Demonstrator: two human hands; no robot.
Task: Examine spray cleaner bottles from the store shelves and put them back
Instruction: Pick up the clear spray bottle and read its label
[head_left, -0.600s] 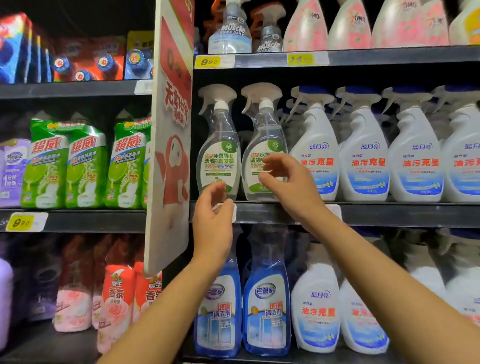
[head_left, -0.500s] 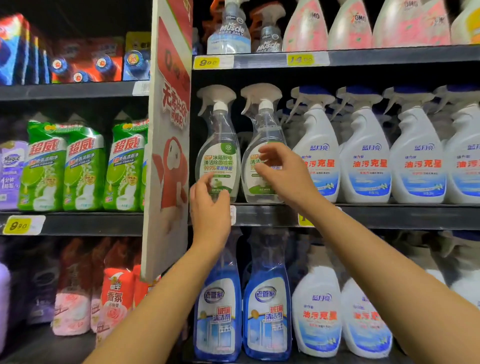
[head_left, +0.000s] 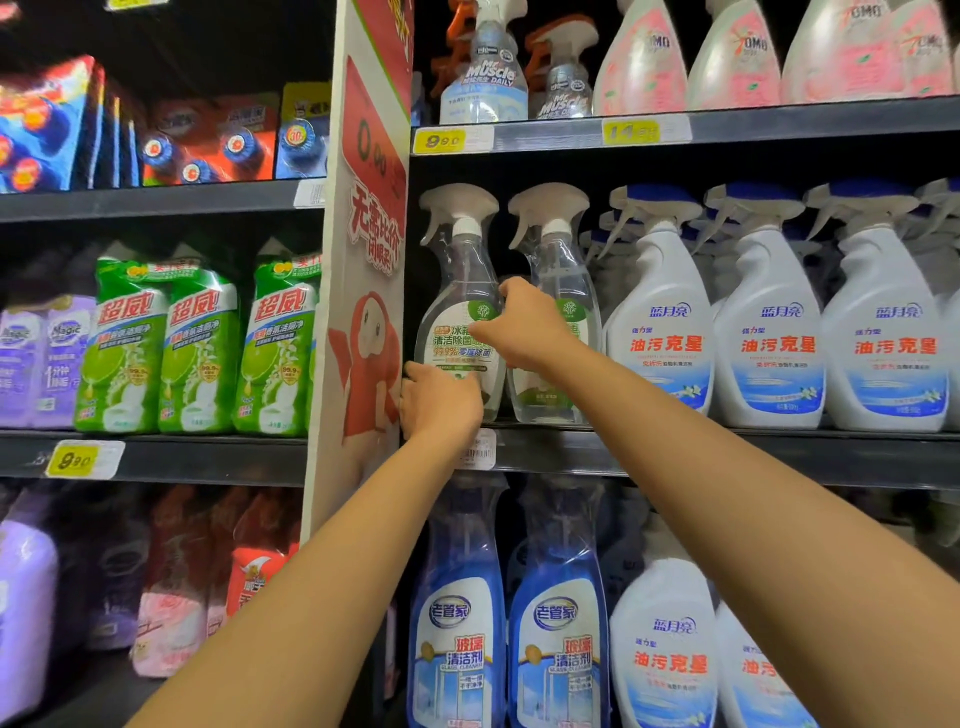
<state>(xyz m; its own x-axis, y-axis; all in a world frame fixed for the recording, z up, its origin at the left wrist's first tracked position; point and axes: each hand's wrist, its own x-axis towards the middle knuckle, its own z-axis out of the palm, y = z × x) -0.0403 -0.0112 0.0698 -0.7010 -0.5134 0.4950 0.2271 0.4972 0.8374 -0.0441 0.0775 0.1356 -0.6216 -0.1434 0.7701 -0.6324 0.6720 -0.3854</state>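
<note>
We are finding this bay crowded. The hanging sign (head_left: 363, 260) is walling off its left side, just beside the first clear bottle (head_left: 457, 332), and the left hand (head_left: 441, 402) is filling that narrow gap. The second clear bottle (head_left: 558, 280) and the white bottles (head_left: 662, 332) are standing shoulder to shoulder. Open room is showing only above the trigger heads, under the upper shelf (head_left: 753, 127), and out front.

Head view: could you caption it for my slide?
Left hand and right hand touch a clear spray bottle on the shelf.

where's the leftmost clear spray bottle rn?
Head view, centre: the clear spray bottle stands on the middle shelf, between the red sign and a matching bottle, left hand at its base, right hand on its label.
</note>
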